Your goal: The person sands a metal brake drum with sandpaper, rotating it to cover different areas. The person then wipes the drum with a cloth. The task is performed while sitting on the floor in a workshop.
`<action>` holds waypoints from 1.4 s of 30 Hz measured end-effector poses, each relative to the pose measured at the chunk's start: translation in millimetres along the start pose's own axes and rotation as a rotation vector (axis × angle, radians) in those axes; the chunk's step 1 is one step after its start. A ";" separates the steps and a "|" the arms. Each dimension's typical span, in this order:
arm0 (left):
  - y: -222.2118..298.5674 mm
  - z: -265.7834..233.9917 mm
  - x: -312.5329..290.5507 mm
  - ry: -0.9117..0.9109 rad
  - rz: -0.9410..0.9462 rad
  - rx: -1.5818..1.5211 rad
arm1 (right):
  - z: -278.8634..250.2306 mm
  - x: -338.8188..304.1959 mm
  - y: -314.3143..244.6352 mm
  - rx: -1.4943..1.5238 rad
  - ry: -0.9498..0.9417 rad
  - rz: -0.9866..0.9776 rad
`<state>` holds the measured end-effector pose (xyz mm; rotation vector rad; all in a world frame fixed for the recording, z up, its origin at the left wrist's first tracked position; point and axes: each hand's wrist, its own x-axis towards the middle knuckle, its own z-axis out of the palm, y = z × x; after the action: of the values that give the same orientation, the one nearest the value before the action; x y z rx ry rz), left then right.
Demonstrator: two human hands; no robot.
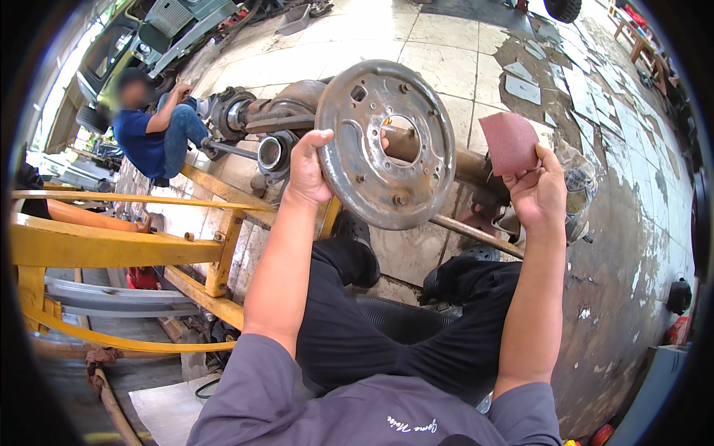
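My left hand (309,165) grips the left rim of a round metal brake backing plate (349,178), thumb in front and most fingers behind it. The plate is held up, tilted, its worn grey-brown face toward me. It has a large centre hole, smaller bolt holes and several studs. A fingertip shows through the centre hole. To the right, apart from the plate, my right hand (537,186) pinches a folded piece of reddish-brown sandpaper (509,141) between thumb and fingers. Behind the plate lies a rusty axle housing (470,165), partly hidden.
A yellow metal frame (119,241) stands at my left. Beyond it another person (152,130) in a blue shirt crouches near a greasy hub (232,110). A metal rod (476,236) crosses above my feet. Broken tiles (523,85) lie at the far right, and a vehicle (160,30) stands far left.
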<state>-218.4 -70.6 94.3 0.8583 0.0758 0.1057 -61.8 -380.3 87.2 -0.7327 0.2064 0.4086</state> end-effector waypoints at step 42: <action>48.5 92.5 41.1 -0.264 -0.086 1.031 | 21.5 -20.8 -6.8 0.060 -0.314 -0.213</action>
<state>-170.5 -103.5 190.3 1.8881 -0.0945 -0.1478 -76.8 -376.2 113.7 -0.6149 -0.1540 0.3075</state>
